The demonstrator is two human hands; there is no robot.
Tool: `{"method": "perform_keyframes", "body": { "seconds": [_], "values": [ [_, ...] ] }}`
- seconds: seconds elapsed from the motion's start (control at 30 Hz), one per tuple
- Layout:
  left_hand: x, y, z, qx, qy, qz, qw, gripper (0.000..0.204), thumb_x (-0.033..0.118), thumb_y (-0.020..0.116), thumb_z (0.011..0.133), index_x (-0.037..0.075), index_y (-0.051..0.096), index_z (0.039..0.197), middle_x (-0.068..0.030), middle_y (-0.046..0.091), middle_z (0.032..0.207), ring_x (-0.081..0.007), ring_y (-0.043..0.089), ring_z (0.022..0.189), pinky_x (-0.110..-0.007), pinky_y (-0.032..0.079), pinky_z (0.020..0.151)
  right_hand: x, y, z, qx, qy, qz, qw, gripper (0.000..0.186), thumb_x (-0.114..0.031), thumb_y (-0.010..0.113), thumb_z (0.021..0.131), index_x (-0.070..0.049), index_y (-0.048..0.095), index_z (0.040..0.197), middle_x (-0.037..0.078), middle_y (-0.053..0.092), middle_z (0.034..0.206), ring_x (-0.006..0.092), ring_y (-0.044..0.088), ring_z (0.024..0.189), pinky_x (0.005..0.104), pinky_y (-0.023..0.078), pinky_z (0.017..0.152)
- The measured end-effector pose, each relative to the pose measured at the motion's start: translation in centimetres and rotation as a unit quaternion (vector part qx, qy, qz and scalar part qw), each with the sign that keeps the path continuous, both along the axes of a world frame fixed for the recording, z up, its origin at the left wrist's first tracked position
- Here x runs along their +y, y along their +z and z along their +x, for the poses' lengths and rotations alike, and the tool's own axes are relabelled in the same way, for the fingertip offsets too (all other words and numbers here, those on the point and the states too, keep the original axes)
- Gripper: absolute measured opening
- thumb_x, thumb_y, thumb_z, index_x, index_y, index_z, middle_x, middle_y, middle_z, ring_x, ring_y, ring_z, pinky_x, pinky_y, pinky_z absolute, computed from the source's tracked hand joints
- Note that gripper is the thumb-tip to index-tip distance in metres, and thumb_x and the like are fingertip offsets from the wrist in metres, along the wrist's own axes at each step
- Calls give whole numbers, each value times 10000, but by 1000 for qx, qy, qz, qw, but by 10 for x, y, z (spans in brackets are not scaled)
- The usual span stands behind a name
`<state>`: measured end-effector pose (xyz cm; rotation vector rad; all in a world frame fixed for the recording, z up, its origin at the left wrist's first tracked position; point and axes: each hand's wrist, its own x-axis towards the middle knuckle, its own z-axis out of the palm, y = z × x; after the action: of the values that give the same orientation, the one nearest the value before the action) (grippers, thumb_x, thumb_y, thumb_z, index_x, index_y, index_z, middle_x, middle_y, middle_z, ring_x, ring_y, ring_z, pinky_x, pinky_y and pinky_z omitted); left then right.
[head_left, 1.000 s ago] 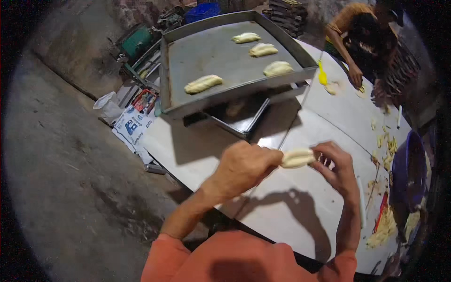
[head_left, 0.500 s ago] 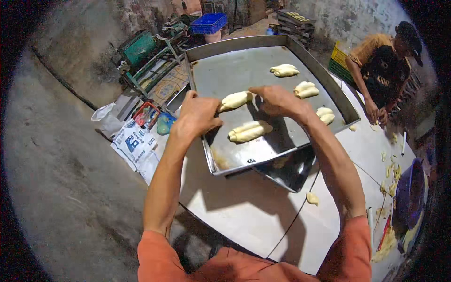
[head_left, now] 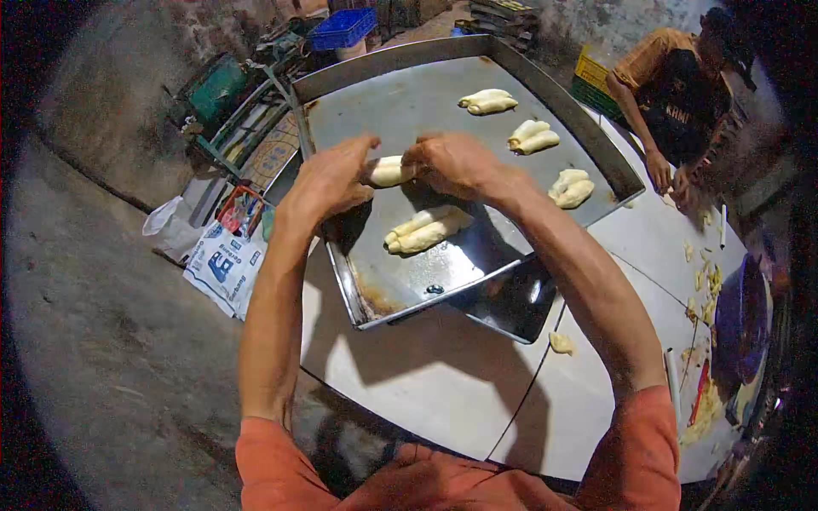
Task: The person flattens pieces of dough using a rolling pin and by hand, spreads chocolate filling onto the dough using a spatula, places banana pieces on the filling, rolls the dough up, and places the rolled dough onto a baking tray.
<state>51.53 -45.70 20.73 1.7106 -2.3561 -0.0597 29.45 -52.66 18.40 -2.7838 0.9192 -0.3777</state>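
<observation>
Left grip (head_left: pixel 328 177) spreads around one end of a roll (head_left: pixel 389 172) in the tray (head_left: pixel 400 106); right grip (head_left: pixel 460 166) hides the other — whether clenched, I cannot tell. A second roll (head_left: pixel 426 231) lies bodyward of both.

Rectangular grey metal tray (head_left: pixel 366 111): far-left floor passable; right side obstructed by three pale, paired dough rolls (head_left: pixel 538 141).

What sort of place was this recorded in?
Probably a small bakery workshop: shaped dough pieces lie on a large metal tray, the tray stands over a white worktable, and what looks like a tray stack stands behind.
</observation>
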Motion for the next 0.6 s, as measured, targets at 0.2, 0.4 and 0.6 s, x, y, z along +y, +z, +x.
{"method": "perform_keyframes", "body": {
  "seconds": [0.2, 0.4, 0.6],
  "values": [
    [-15, -4, -5, 8, -58, 24, 998, 559, 366, 755, 862, 34, 628, 1294, -225, 702, 1188, -388, 664, 1131, -477, 521, 928, 13, 13, -19, -62, -13, -41, 997, 307, -160, 681, 903, -80, 706, 1198, 175, 700, 1095, 394, 692, 971, 473, 555, 852],
    [-7, 4, -22, -13, 19, 62, 998, 433, 321, 766, 855, 113, 709, 1230, -200, 736, 1106, -382, 691, 1052, -487, 536, 896, 83, 27, -92, -221, -4, -91, 971, 214, -100, 712, 921, -65, 719, 1132, 143, 712, 971, 311, 696, 847, 397, 551, 723],
    [0, -11, -4, -12, -8, 13, 1000, 807, 388, 794, 820, 69, 488, 1496, -220, 553, 1468, -368, 524, 1360, -421, 433, 1121, 250, 18, -245, -295, -294, 9, 909, 208, -55, 707, 924, -29, 740, 1129, 123, 759, 1039, 193, 715, 903, 317, 558, 785]
  ]
}}
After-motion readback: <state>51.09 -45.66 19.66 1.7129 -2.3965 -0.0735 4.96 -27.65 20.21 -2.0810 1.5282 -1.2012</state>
